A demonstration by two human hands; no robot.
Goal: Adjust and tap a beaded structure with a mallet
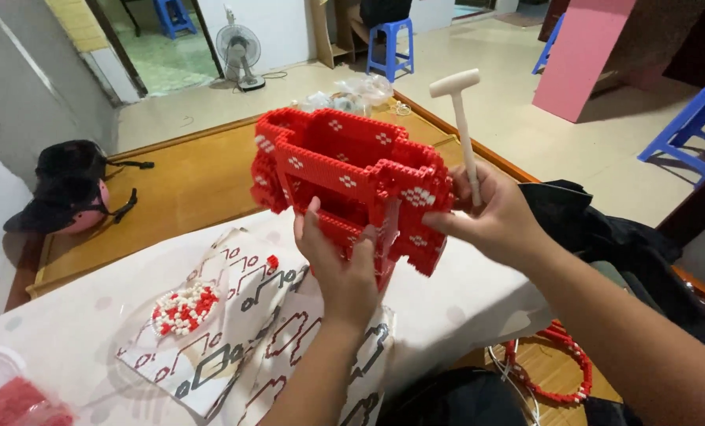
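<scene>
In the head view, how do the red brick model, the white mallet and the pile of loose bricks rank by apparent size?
1. Red brick model, though nearest the camera.
2. White mallet.
3. Pile of loose bricks.

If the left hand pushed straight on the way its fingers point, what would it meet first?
The left hand already touches the red brick-built model, so it would likely press straight into that model's lower wall.

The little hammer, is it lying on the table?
No, the right hand holds the hammer upright beside the red brick model.
</scene>
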